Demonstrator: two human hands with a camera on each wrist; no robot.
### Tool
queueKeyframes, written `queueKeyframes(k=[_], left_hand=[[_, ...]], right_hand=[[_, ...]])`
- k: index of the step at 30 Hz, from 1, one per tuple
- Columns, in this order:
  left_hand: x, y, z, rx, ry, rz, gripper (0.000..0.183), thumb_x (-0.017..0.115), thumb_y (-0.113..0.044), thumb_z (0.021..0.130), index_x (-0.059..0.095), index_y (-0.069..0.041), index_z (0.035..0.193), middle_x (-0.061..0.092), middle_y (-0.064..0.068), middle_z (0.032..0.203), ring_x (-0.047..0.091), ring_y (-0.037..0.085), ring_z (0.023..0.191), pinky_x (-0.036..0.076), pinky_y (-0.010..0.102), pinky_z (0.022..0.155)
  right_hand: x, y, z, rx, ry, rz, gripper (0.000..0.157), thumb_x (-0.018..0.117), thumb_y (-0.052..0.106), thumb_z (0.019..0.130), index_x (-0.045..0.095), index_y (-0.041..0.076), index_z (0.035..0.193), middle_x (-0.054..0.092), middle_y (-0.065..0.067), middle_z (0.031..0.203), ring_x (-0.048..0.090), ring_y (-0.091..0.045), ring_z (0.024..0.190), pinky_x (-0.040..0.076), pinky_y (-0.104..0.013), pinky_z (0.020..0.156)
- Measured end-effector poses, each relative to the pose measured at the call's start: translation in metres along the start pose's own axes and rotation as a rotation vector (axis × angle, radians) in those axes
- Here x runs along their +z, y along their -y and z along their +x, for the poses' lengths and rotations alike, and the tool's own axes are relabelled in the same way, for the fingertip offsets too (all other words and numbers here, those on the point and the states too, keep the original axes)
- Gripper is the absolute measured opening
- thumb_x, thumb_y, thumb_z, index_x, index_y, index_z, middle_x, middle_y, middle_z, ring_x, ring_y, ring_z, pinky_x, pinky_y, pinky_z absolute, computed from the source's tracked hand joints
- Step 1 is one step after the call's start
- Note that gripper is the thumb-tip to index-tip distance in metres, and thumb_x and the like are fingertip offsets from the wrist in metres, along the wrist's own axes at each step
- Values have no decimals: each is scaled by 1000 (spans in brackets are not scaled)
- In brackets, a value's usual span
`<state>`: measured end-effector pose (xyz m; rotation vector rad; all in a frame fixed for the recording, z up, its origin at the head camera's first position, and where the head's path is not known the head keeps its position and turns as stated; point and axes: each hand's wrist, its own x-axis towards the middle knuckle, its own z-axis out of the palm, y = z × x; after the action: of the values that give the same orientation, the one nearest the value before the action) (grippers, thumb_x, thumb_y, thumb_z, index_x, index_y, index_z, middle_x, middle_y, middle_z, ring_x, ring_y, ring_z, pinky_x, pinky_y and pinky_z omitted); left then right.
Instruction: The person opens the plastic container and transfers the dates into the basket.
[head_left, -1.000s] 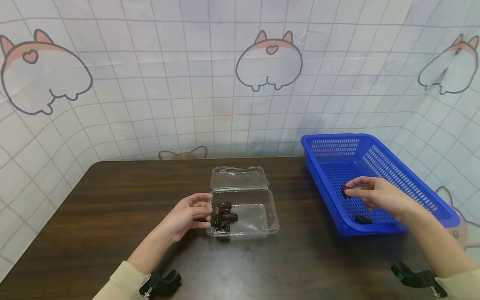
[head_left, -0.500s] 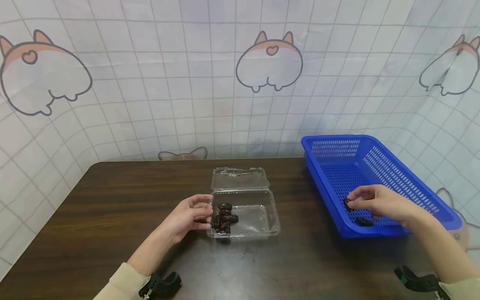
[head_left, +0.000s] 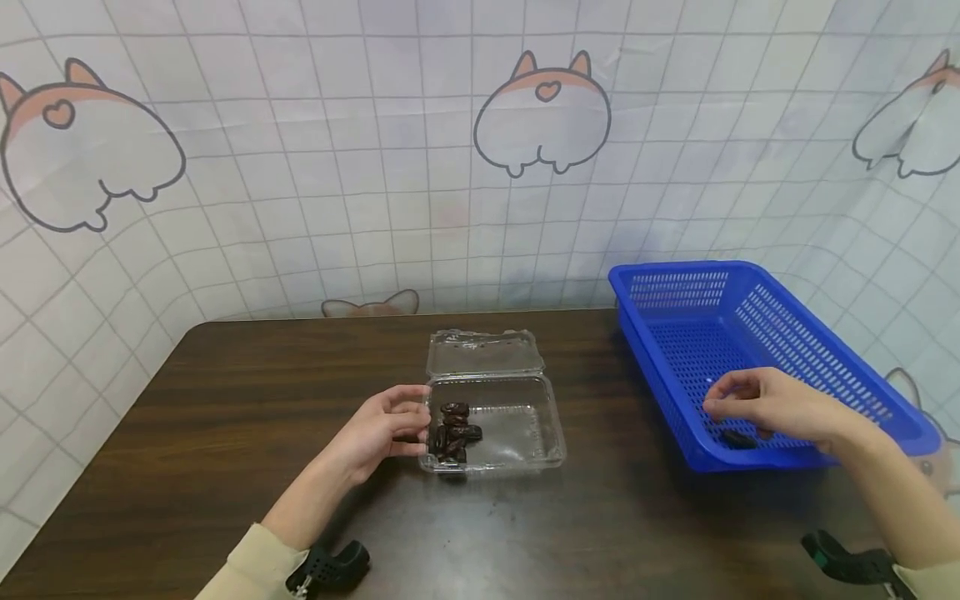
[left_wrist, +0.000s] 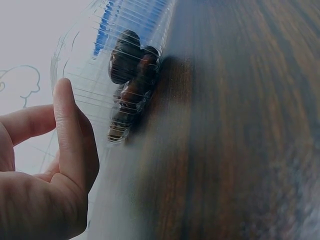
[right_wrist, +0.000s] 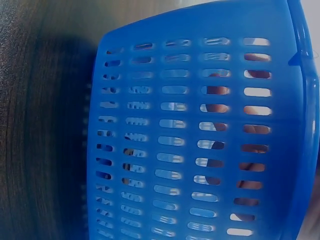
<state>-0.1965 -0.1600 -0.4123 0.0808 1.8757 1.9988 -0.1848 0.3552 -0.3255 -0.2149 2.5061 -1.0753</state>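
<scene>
My left hand point(head_left: 386, 429) rests its fairly straight fingers point(left_wrist: 70, 130) against the left side of an open clear plastic clamshell box point(head_left: 525, 462). Several shiny dark dates point(head_left: 453, 433) lie in the box's left part, and show through its ribbed wall in the left wrist view. Inside the blue basket, low over its near end, hovers my right hand point(head_left: 768, 408), thumb and forefinger close together. No date shows at those fingertips; whether one is hidden there I cannot tell. One dark date point(head_left: 738, 439) lies on the basket floor below. In the right wrist view, the slotted wall mostly hides this hand.
The blue slotted basket point(head_left: 652, 375) stands at the right of the dark wooden table point(head_left: 262, 400). The box's lid point(head_left: 486, 354) is folded back, away from me. A white gridded cloth with cartoon animals point(head_left: 450, 208) hangs behind the table. A dark band point(head_left: 330, 567) sits at my left wrist.
My right hand has gone lower in the basket. The date visible at its fingertips earlier no longer shows there. My left hand stays against the box. The head view has shifted slightly.
</scene>
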Motion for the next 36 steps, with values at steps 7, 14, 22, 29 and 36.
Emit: queueKeyframes(k=[7, 14, 22, 29, 36], left_hand=[[1, 1, 2, -5, 1, -8, 50, 59, 0, 101, 42, 3, 148, 60, 9, 102, 60, 18, 78, 61, 33, 72], [1, 0, 4, -8, 5, -19, 51, 60, -1, 101, 41, 4, 148, 60, 9, 101, 60, 18, 78, 61, 32, 72], [0, 1, 2, -15, -7, -10, 50, 60, -1, 100, 42, 3, 147, 60, 8, 99, 60, 18, 77, 61, 32, 72], [0, 1, 1, -19, -9, -19, 50, 60, -1, 101, 43, 2, 148, 61, 8, 100, 60, 18, 78, 61, 32, 72], [0, 2, 3, -15, -7, -28, 52, 61, 0, 100, 41, 4, 148, 60, 8, 98, 60, 18, 78, 62, 32, 71]], right_hand=[[0, 6, -3, -9, -42, -9, 38, 63, 35, 104, 62, 1, 121, 60, -10, 87, 42, -15, 57, 40, -33, 50], [2, 22, -6, -78, -103, -8, 34, 65, 32, 103, 63, 2, 119, 61, -12, 88, 38, -12, 53, 38, -32, 46], [18, 48, 1, -147, -42, 68, 32, 64, 30, 104, 63, 2, 120, 61, -17, 95, 44, -16, 56, 42, -32, 49], [28, 70, 6, -165, 6, 94, 32, 63, 33, 104, 62, 5, 122, 62, -21, 99, 49, -18, 64, 45, -30, 53], [37, 85, 13, -193, 22, 63, 31, 64, 34, 103, 62, 9, 122, 62, -18, 97, 50, -20, 65, 41, -31, 51]])
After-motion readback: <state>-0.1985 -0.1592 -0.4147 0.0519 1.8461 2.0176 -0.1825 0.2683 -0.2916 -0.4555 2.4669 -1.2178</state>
